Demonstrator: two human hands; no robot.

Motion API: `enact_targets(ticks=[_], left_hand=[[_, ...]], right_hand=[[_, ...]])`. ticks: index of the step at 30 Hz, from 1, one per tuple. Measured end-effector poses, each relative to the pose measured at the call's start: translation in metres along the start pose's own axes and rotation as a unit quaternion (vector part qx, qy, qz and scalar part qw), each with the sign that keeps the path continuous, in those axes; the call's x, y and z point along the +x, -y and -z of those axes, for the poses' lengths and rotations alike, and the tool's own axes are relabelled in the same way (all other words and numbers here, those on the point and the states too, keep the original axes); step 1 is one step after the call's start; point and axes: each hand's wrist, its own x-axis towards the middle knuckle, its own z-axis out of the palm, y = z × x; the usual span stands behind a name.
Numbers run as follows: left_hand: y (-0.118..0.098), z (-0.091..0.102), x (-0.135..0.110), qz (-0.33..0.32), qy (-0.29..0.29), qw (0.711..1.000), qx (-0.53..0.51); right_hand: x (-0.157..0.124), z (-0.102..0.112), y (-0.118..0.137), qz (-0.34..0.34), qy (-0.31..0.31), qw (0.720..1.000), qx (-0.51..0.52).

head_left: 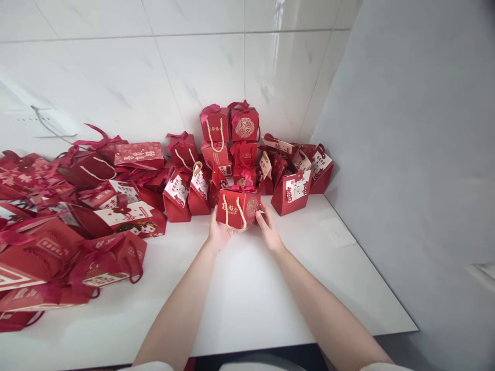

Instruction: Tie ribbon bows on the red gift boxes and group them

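A red gift box (231, 202) with gold lettering, a cream rope handle and a ribbon on top is held between my two hands. My left hand (219, 233) supports its left side and lower edge, the fingers partly hidden beneath it. Against its right side press the fingers of my right hand (267, 226). Right behind it stand stacked red boxes (245, 125) with ribbon bows. Red bags with white tags flank the stack, one (199, 188) on the left and a larger one (293, 191) on the right.
A heap of red gift boxes and bags (50, 247) spreads over the left of the white table (240, 293). At the back rises a tiled wall (201, 67); a grey wall (410, 154) borders the table's right edge. A pale cable (46, 121) hangs at the far left.
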Motion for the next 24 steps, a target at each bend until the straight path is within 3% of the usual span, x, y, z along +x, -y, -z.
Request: enact_targets(ticks=[4,7,11,14,18,24], left_hand=[[0.001,0.008,0.001,0.044,0.022,0.998,0.036],[0.004,0.015,0.0,0.052,-0.019,0.997,0.047],[0.004,0.017,0.003,0.044,-0.036,0.998,0.027],[0.003,0.013,0.008,0.01,-0.035,0.999,0.004],[0.001,0.008,0.01,-0.023,-0.034,0.999,-0.017],[0.004,0.005,0.006,-0.016,0.032,0.999,0.013]], right_hand=[[0.002,0.001,-0.006,0.041,-0.035,0.998,-0.036],[0.002,0.001,-0.008,0.061,-0.067,0.995,-0.05],[-0.003,0.0,-0.003,0.053,-0.11,0.992,-0.027],[-0.008,-0.001,0.004,0.075,-0.129,0.986,-0.078],[-0.01,-0.003,0.01,0.125,-0.104,0.968,-0.189],[-0.01,-0.003,0.009,0.185,-0.042,0.958,-0.215]])
